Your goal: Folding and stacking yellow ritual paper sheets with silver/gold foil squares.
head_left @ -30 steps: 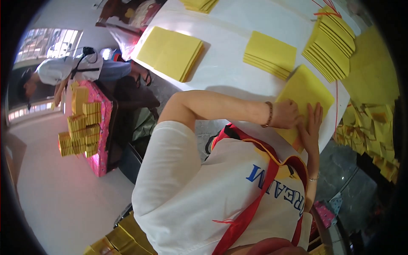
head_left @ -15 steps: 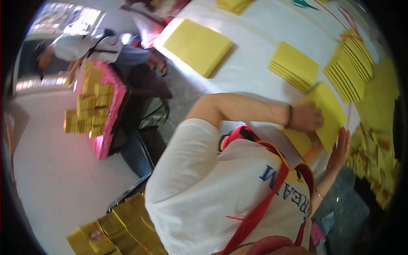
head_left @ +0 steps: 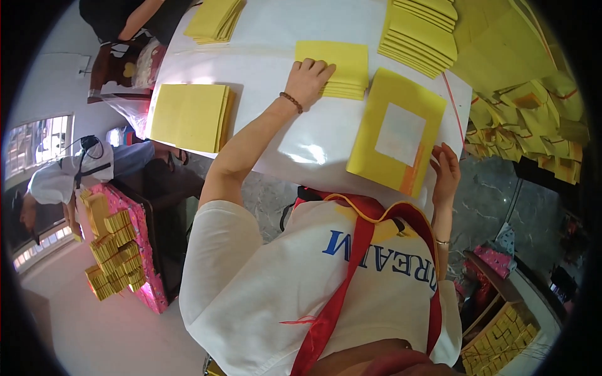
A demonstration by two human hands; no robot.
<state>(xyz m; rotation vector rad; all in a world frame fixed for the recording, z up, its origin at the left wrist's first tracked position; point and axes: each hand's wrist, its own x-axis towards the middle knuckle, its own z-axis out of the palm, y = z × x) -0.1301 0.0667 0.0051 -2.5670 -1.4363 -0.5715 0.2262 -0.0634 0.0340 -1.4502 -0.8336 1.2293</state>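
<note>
My left hand [head_left: 304,81], a beaded bracelet at its wrist, has its fingers bent over the left side of a small stack of folded yellow paper [head_left: 346,66]; its thumb is hidden. Closer to me, a yellow paper piece [head_left: 396,135] lies flat with a white rectangle and an orange strip facing up. My right hand [head_left: 446,169], its fingers apart and slightly bent, is at the right edge of that piece and holds nothing visible.
Thicker yellow stacks lie at left [head_left: 191,118] and far right [head_left: 421,34] on the white table [head_left: 269,135]. Loose yellow papers [head_left: 523,119] pile up beyond its right edge. At left, a person [head_left: 56,175] leans over a pink-covered table [head_left: 141,250] with yellow bundles.
My left hand has moved from the piece near my right hand to the small stack. The piece before me now lies flat, white rectangle showing. The whole view has turned.
</note>
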